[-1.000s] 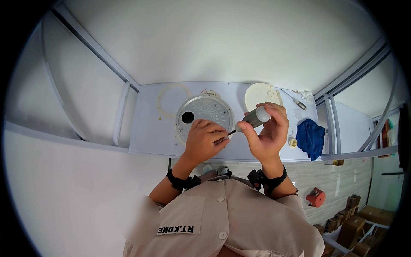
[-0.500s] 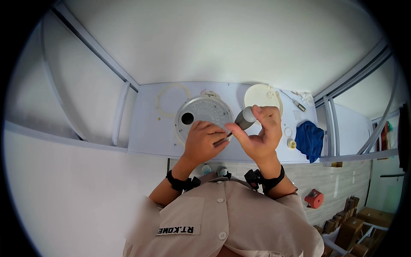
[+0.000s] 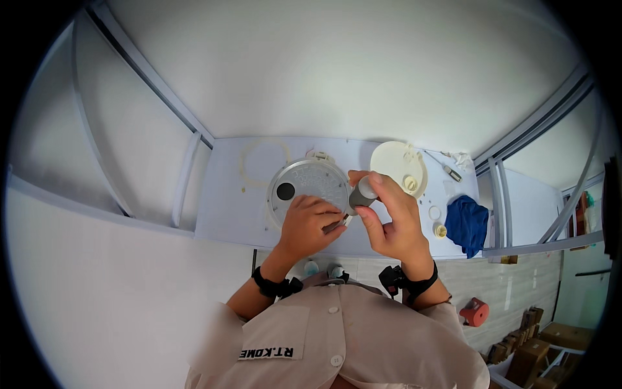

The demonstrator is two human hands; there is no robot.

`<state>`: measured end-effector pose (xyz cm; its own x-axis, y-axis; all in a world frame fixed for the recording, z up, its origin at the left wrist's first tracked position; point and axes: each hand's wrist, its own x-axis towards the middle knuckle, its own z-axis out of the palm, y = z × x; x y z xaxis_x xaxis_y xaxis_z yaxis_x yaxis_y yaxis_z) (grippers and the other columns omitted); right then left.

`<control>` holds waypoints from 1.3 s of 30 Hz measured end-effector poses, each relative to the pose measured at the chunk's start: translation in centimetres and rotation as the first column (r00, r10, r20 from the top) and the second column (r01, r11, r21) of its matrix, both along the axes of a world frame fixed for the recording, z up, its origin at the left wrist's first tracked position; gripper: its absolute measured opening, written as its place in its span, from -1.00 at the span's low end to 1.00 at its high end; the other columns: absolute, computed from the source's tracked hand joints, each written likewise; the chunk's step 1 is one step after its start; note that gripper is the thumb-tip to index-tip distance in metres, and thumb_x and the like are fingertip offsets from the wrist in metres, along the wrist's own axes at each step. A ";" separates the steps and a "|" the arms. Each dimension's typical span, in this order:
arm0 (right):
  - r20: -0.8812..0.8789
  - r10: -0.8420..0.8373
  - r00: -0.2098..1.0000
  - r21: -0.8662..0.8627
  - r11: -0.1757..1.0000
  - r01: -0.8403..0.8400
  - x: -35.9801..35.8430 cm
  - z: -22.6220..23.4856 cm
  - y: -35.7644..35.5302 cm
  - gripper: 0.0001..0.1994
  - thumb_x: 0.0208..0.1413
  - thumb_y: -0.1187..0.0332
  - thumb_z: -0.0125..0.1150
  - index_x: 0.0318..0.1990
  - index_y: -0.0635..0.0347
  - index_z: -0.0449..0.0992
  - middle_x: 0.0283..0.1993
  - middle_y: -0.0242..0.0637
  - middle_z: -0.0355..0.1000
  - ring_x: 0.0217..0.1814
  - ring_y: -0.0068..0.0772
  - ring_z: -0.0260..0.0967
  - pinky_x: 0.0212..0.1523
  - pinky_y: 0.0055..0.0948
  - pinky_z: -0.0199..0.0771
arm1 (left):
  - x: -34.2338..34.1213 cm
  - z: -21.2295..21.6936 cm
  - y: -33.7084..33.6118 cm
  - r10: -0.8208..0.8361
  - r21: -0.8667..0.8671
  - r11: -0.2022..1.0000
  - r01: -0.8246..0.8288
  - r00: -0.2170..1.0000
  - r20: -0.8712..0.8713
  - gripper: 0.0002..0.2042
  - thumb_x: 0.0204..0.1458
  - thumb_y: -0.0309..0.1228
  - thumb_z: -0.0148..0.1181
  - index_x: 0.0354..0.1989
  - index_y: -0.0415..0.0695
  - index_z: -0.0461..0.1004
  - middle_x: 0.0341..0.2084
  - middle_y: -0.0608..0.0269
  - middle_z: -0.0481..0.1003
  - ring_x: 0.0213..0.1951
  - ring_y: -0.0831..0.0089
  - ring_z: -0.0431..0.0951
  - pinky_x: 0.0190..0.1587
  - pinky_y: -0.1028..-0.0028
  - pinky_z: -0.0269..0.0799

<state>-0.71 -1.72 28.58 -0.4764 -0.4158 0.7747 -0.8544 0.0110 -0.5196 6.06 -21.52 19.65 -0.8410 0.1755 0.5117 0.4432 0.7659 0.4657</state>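
1. The round metal disc (image 3: pixel 312 178) lay on the table (image 3: pixel 220 214), left of the middle. I judged that it needed to sit flat and not turn under pressure.
2. My left hand (image 3: pixel 308 227) curled over its near right part, fingers bunched by the rim; I could not tell whether they pinched anything. Their best use, I thought, was steadying the work while leaving the tip a clear line.
3. The gray-handled driver (image 3: pixel 364 193) stood tilted at that near right rim, its tip hidden from me. Lining it up squarely before any twist seemed wise, since slanted pressure could slip.
4. My right hand (image 3: pixel 396 227) gripped the handle between thumb and fingers; even, gentle force looked safest.
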 end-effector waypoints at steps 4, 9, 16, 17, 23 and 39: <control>0.047 0.032 0.998 0.001 0.999 -0.032 0.6 0.9 0.0 -0.48 0.09 0.51 0.50 0.26 0.21 0.58 0.18 0.04 0.57 -0.07 -0.07 0.64 -0.12 -0.31 0.66 | 0.0 0.1 0.0 0.002 -0.017 1.000 -0.002 1.000 0.019 -0.84 -0.08 -0.26 0.57 -0.32 0.04 0.79 -0.26 0.53 0.70 -0.10 0.39 0.62 0.05 0.21 0.43; -0.055 -0.093 0.994 -0.089 0.992 0.088 0.5 0.4 0.2 -0.54 -0.03 0.46 0.63 0.10 0.18 0.71 0.03 -0.14 0.55 -0.11 -0.20 0.59 -0.16 -0.37 0.62 | -0.1 0.1 -0.1 -0.013 -0.032 0.999 0.013 1.000 0.004 -0.84 -0.09 -0.27 0.57 -0.32 0.05 0.79 -0.26 0.54 0.70 -0.11 0.41 0.63 0.02 0.23 0.42; 0.048 -0.108 0.993 -0.131 0.985 0.113 0.7 0.4 -0.2 -0.56 0.04 0.55 0.57 0.12 0.21 0.70 0.00 -0.09 0.54 -0.14 -0.24 0.57 -0.22 -0.36 0.61 | 0.0 0.4 -0.1 -0.016 -0.007 1.000 0.016 1.000 0.004 -0.84 -0.10 -0.27 0.58 -0.32 0.05 0.79 -0.26 0.56 0.70 -0.09 0.43 0.63 0.01 0.25 0.40; 0.046 -0.106 0.993 -0.098 0.989 0.110 0.7 0.6 0.0 -0.56 0.05 0.56 0.55 0.14 0.22 0.69 0.02 -0.05 0.55 -0.15 -0.22 0.58 -0.21 -0.35 0.62 | 0.0 0.3 -0.2 -0.019 -0.010 1.000 0.019 1.000 0.006 -0.83 -0.09 -0.26 0.57 -0.32 0.05 0.79 -0.26 0.56 0.70 -0.08 0.43 0.63 0.01 0.25 0.39; 0.009 -0.051 0.999 -0.106 0.993 0.052 1.0 0.9 -0.4 -0.55 0.05 0.50 0.57 0.15 0.22 0.68 0.06 0.04 0.56 -0.17 -0.18 0.57 -0.18 -0.33 0.63 | 0.1 0.4 -0.2 -0.017 -0.001 1.000 0.017 1.000 0.011 -0.83 -0.03 -0.23 0.55 -0.29 0.05 0.79 -0.26 0.56 0.70 -0.08 0.43 0.64 0.05 0.26 0.38; 0.011 -0.008 1.000 -0.199 0.980 0.010 0.8 1.1 -0.8 -0.65 0.03 0.53 0.52 0.01 0.34 0.66 -0.03 -0.03 0.54 -0.10 -0.14 0.59 -0.08 -0.32 0.62 | 0.0 -0.2 -0.1 0.018 0.006 1.000 -0.018 1.000 -0.001 -0.88 0.05 -0.22 0.51 -0.33 0.06 0.78 -0.29 0.56 0.71 -0.09 0.44 0.63 0.07 0.28 0.39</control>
<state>0.05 -2.57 29.64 -0.4875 -0.2490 0.8369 -0.8495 -0.0860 -0.5205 6.08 -21.60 19.44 -0.8437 0.1576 0.5132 0.4299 0.7710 0.4699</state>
